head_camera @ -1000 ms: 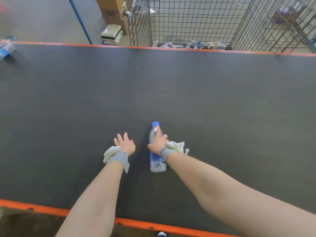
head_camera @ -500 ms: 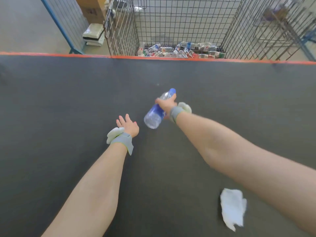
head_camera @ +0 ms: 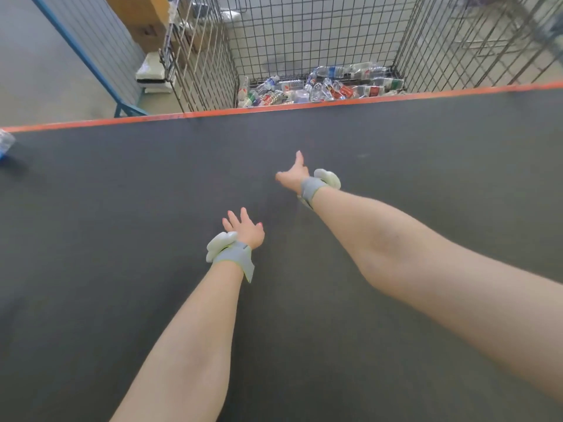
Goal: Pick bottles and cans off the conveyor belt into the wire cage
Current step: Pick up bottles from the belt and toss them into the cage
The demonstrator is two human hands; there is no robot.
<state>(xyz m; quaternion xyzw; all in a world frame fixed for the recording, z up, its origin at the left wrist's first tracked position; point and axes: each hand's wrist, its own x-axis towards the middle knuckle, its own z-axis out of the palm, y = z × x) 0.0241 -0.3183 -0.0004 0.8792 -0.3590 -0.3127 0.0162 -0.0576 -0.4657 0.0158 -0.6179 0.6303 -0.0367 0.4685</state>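
My right hand [head_camera: 292, 178] is stretched out over the middle of the conveyor belt [head_camera: 122, 214], reaching toward the wire cage [head_camera: 304, 35]. Its fingers [head_camera: 299, 159] are straight and spread, with the thumb out to the left, and they hold nothing. My left hand [head_camera: 246, 229] sits nearer to me and slightly left of the right. Its fingers [head_camera: 233, 216] are loosely extended, palm down above the belt, and also hold nothing. I cannot tell whether either hand touches the belt. Each wrist carries a grey band with a pale fitting, left [head_camera: 234, 257] and right [head_camera: 313, 187]. The cage stands just beyond the orange strip [head_camera: 274, 107] on the belt's far side. A heap of bottles and cans [head_camera: 320, 88] lies on the cage floor against its near wall, mostly clear plastic with red, blue and green labels. One clear bottle [head_camera: 4, 144] lies on the belt at the far left of the view, close to the orange strip and well apart from both hands. To the left of the cage there is a blue-framed mesh panel [head_camera: 91, 56]. Cardboard boxes [head_camera: 143, 16] and a white bundle [head_camera: 152, 77] stand between the panel and the cage.
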